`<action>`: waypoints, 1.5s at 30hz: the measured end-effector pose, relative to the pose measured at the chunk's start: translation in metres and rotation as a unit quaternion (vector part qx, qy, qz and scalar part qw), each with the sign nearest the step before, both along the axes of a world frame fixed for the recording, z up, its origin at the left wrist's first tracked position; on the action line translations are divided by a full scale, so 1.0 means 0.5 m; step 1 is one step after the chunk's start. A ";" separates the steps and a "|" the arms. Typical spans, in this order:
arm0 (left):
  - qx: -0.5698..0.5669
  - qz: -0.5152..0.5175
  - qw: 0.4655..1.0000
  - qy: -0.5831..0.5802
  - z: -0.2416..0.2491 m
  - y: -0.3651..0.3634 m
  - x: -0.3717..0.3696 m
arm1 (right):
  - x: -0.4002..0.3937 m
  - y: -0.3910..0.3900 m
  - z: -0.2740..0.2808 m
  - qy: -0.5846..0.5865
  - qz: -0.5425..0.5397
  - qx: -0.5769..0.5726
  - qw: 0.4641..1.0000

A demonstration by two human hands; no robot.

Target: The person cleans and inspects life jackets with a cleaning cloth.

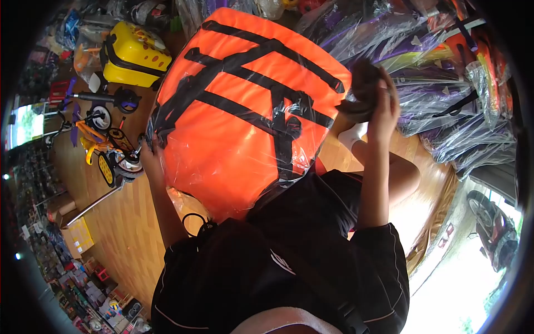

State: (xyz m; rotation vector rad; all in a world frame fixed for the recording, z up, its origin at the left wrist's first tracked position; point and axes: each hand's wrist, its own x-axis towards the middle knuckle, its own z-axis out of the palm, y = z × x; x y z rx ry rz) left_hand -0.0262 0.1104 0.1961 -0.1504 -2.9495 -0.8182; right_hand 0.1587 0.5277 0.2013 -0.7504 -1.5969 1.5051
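Observation:
A large orange life jacket with black straps and buckles, wrapped in clear plastic, leans over my lap. My left hand grips its left edge, with the fingers partly hidden by the wrap and shadow. Off the jacket's right side, my right hand is raised and closed around a bunched dark cloth. The cloth overlaps the jacket's right edge in this view.
To the left stand a yellow spotted suitcase and a small orange bike on the wood floor. Plastic-wrapped purple goods are piled at the right. Crowded shelves line the far left; a motorbike is outside at lower right.

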 end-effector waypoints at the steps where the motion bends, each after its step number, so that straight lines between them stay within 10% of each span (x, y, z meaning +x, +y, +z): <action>1: -0.028 -0.018 0.999 0.042 0.001 0.002 -0.003 | -0.013 -0.043 0.043 -0.052 0.070 0.072 0.994; 3: -0.027 -0.029 0.997 0.067 -0.015 -0.003 -0.009 | -0.038 -0.130 0.068 -0.035 0.257 0.090 0.962; 5: -0.023 -0.040 0.995 0.089 -0.024 -0.006 -0.011 | -0.082 -0.199 -0.007 -0.041 0.284 0.420 0.861; 7: -0.003 -0.035 0.997 0.072 -0.026 -0.003 -0.004 | -0.083 -0.256 -0.052 -0.068 0.330 0.500 0.798; 18: -0.019 -0.134 0.981 0.140 -0.094 -0.051 -0.042 | 0.055 -0.176 -0.065 -0.032 0.373 0.414 0.830; 23: 0.018 -0.065 0.997 0.042 -0.082 -0.010 -0.030 | 0.012 -0.084 0.003 -0.114 0.109 0.245 0.956; 27: -0.099 -0.045 0.993 0.053 -0.079 0.014 -0.026 | -0.098 -0.210 -0.001 -0.010 0.398 0.266 0.878; 32: -0.072 0.007 0.997 -0.008 -0.045 0.002 -0.029 | -0.027 -0.282 -0.044 0.062 0.514 0.335 0.788; 37: 0.096 -0.035 0.995 -0.013 -0.049 -0.007 -0.012 | 0.135 -0.171 -0.099 0.001 0.489 0.115 0.865; 40: 0.047 -0.034 0.981 -0.187 -0.011 -0.026 -0.001 | 0.181 -0.131 -0.137 -0.274 0.237 -0.125 0.924; 45: 0.078 -0.063 0.979 -0.177 -0.022 -0.046 -0.030 | 0.109 -0.170 -0.155 -0.213 0.365 -0.067 0.904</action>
